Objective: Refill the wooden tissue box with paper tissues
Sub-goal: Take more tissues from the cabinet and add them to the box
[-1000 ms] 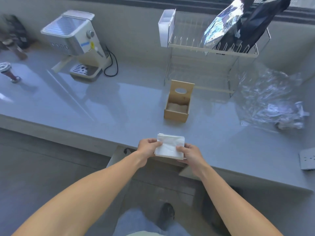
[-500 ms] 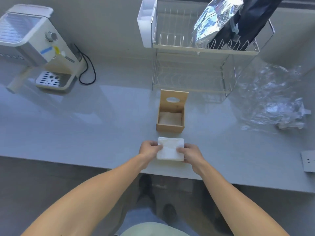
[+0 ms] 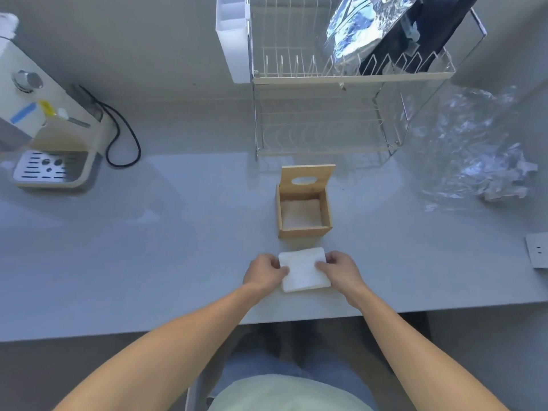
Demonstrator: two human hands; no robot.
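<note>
A square wooden tissue box [image 3: 304, 229] stands open on the grey counter, its lid [image 3: 307, 179] with an oval slot raised at the far side. White tissue lies low inside the box. Just in front of it, a white stack of paper tissues [image 3: 302, 272] is gripped on both sides: my left hand [image 3: 264, 271] pinches its left edge and my right hand [image 3: 339, 269] its right edge. The stack is at the counter surface, a short gap from the box's near wall.
A wire dish rack [image 3: 332, 114] holding a foil bag [image 3: 361, 28] stands behind the box. Crumpled clear plastic wrap [image 3: 480, 155] lies at the right. A coffee machine [image 3: 44, 134] with a black cord sits at the left. A white socket plate [image 3: 536, 253] lies at the right edge.
The view has drawn closer over the counter. Both hands carried the tissue stack forward from beyond the counter's front edge to just before the box.
</note>
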